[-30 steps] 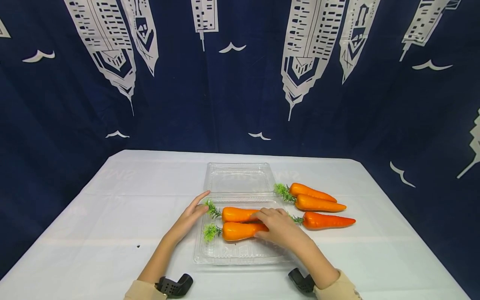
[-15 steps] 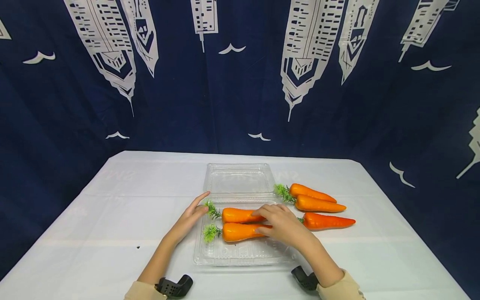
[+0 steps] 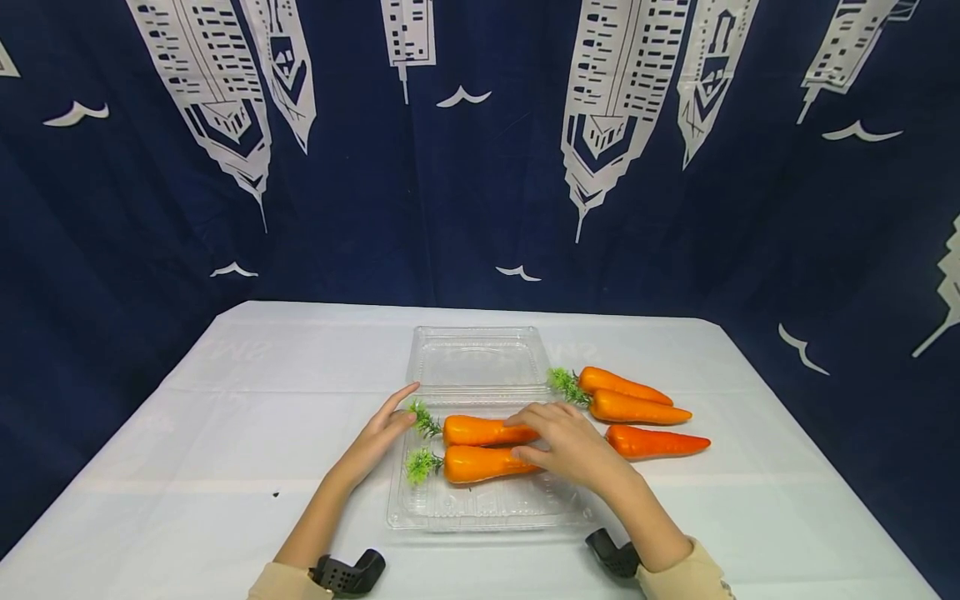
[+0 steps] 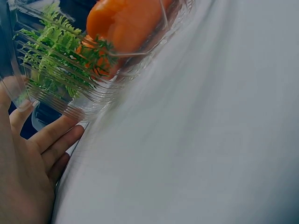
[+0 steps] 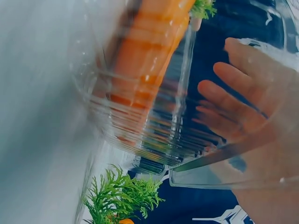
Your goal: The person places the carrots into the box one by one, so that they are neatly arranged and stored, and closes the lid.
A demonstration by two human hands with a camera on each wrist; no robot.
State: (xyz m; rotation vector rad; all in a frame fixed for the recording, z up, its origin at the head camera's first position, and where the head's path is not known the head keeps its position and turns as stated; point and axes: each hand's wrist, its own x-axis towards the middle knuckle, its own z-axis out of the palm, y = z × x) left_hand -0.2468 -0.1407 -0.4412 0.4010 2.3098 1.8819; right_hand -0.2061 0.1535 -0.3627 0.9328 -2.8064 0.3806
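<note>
Clear-plastic container (image 3: 487,508) | left hand (image 3: 377,442) at its left side, right hand (image 3: 572,445) over carrots (image 3: 480,464) inside | both uncurled | best: steady it, nudge lightly

- The worktop (image 3: 225,467) is covered in white.
- A clear box (image 3: 480,510) is set centrally, opened.
- Three carrots (image 3: 639,407) are laid to its right.
- A dark speck (image 3: 275,494) is seen left.

The hinged clamshell box (image 3: 487,508) is thin, glossy, ribbed clear plastic, the carrots (image 3: 476,464) look smooth and shiny with rough, feathery, plastic-looking leafy tops (image 3: 422,466), and the tablecloth (image 3: 225,450) and printed curtain (image 3: 450,200) are matt cloth.
</note>
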